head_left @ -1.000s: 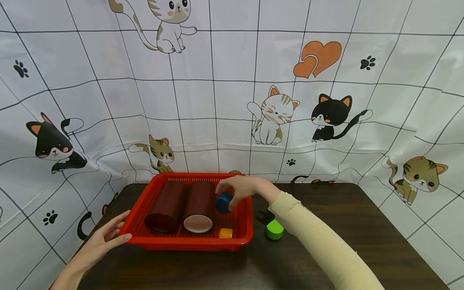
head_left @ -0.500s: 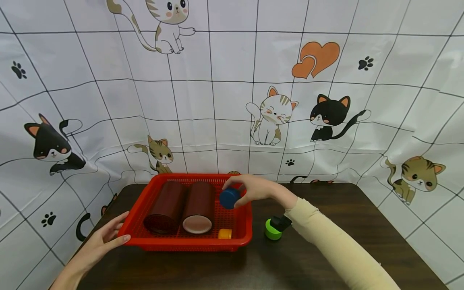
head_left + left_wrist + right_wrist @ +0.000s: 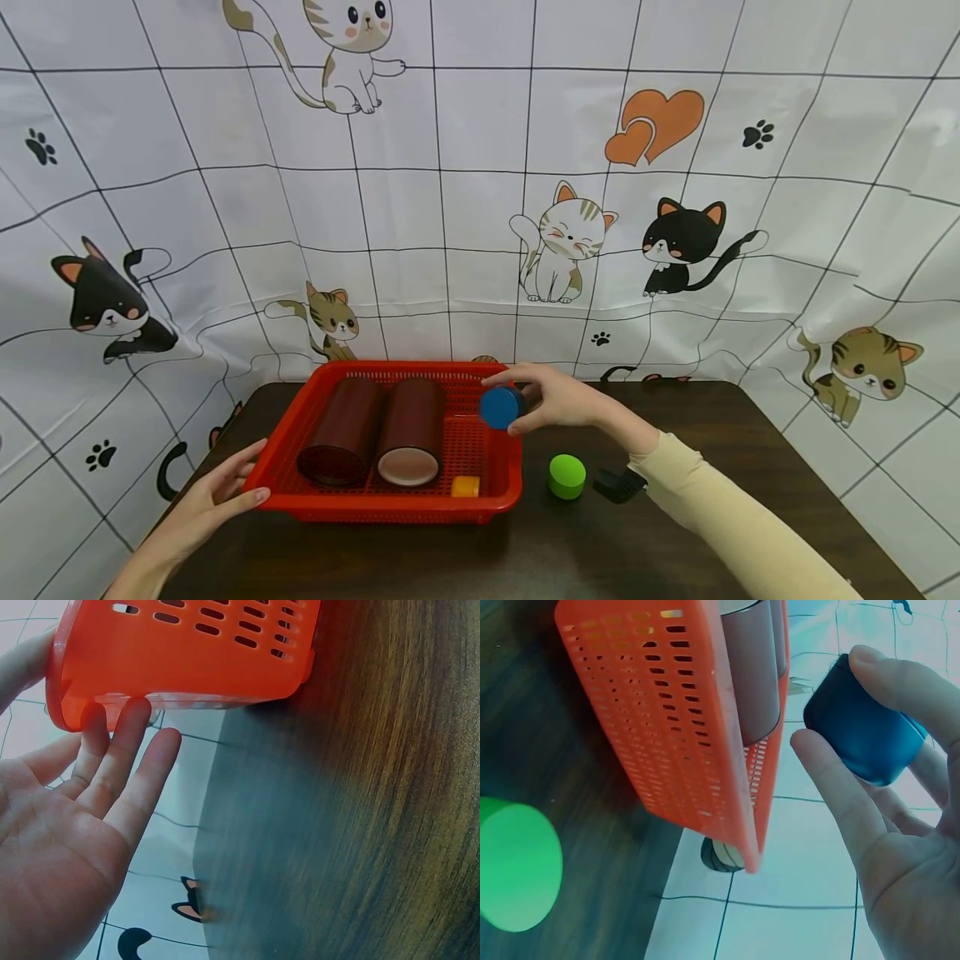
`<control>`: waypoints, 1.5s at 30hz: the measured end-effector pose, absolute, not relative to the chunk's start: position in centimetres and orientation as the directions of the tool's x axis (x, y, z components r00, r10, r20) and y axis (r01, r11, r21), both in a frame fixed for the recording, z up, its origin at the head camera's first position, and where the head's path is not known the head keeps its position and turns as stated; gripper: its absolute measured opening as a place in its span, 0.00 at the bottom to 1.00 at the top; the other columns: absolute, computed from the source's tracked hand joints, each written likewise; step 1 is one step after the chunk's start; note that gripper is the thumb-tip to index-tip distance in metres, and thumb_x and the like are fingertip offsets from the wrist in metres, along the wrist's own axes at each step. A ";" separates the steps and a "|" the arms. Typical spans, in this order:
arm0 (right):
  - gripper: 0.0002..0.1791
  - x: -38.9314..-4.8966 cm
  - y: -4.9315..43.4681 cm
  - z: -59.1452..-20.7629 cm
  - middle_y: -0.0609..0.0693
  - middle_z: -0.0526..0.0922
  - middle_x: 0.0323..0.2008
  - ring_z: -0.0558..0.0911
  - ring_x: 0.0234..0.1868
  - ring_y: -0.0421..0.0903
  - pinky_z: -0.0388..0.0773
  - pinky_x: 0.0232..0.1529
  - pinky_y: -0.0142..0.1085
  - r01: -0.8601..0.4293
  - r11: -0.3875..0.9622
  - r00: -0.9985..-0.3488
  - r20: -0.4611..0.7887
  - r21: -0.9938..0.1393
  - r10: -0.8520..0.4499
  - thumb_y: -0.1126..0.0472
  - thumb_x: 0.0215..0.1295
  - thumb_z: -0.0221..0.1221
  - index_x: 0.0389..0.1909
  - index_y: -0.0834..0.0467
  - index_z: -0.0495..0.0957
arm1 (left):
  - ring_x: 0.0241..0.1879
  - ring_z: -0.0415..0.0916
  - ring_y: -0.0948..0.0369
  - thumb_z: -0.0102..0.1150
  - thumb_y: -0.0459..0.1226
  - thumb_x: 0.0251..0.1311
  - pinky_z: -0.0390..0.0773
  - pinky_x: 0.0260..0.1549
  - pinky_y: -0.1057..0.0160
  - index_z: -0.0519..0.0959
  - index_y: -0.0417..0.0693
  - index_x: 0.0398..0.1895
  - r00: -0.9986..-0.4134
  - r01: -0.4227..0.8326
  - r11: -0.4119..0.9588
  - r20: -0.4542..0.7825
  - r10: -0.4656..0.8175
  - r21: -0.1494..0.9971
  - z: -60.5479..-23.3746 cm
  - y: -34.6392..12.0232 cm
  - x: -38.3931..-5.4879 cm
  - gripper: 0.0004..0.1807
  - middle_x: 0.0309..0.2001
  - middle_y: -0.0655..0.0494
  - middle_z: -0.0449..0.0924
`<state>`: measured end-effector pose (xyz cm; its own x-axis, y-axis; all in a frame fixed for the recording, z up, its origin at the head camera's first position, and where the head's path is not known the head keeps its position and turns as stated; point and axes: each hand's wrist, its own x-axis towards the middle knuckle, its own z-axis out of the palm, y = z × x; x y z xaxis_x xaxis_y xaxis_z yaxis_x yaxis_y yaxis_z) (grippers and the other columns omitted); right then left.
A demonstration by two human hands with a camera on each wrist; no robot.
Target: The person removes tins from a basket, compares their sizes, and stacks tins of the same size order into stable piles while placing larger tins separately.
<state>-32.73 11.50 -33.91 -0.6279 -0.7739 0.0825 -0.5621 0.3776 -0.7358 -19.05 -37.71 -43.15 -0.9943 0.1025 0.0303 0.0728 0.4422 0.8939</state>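
Note:
My right hand [image 3: 562, 402] pinches a short blue cylinder [image 3: 499, 407] between thumb and fingers. In the head view the cylinder overlaps the right side of a red plastic basket [image 3: 375, 506]; the right wrist view shows it beyond the basket's rim. At the basket's front left corner my left hand [image 3: 213, 492] rests with fairly straight fingers against the rim, its thumb along the front. Inside lie two large maroon cylinders, one dark-ended [image 3: 347, 425] on the left, the other pale-ended [image 3: 414, 417] beside it. A small yellow piece [image 3: 465, 487] sits at the front right inside.
A short green cylinder [image 3: 566, 477] stands on the dark wooden table [image 3: 637, 550], right of the basket. A black device [image 3: 619, 485] sits at the right wrist, close above the table in view. Behind hangs a white cat-print sheet [image 3: 480, 208].
My right hand has moved right with the blue cylinder, from over the basket's interior to its right side. The green cylinder shows fully now. My left hand stays at the rim.

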 end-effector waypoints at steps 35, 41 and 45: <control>0.32 -30.7 18.3 -36.2 0.47 0.83 0.49 0.84 0.43 0.43 0.82 0.44 0.32 -0.543 0.499 -0.791 0.214 -0.675 -0.573 0.52 0.52 0.74 0.59 0.48 0.75 | 0.46 0.77 0.75 0.54 0.37 0.70 0.75 0.41 0.70 0.47 0.39 0.78 -0.995 0.029 0.462 -0.018 0.097 0.887 -43.1 -37.8 -19.2 0.39 0.47 0.78 0.75; 0.33 -30.6 19.0 -36.8 0.48 0.83 0.50 0.84 0.38 0.38 0.81 0.41 0.31 -0.540 0.539 -0.804 0.207 -0.647 -0.558 0.51 0.51 0.74 0.59 0.48 0.75 | 0.46 0.78 0.74 0.54 0.36 0.70 0.75 0.41 0.71 0.47 0.38 0.78 -0.994 0.047 0.441 -0.003 0.110 0.896 -43.1 -37.8 -19.2 0.39 0.48 0.76 0.76; 0.33 -30.7 19.3 -37.1 0.48 0.83 0.50 0.83 0.40 0.38 0.81 0.42 0.31 -0.537 0.553 -0.805 0.191 -0.637 -0.562 0.50 0.51 0.74 0.59 0.48 0.75 | 0.46 0.78 0.74 0.54 0.36 0.70 0.75 0.41 0.71 0.47 0.38 0.78 -0.994 0.048 0.451 0.001 0.106 0.891 -43.1 -37.8 -19.3 0.39 0.47 0.75 0.76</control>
<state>-30.66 19.27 -37.11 -0.8051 -0.5617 0.1908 -0.5370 0.5534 -0.6367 -19.27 -37.80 -43.05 -0.9944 0.1057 0.0006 0.0485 0.4508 0.8913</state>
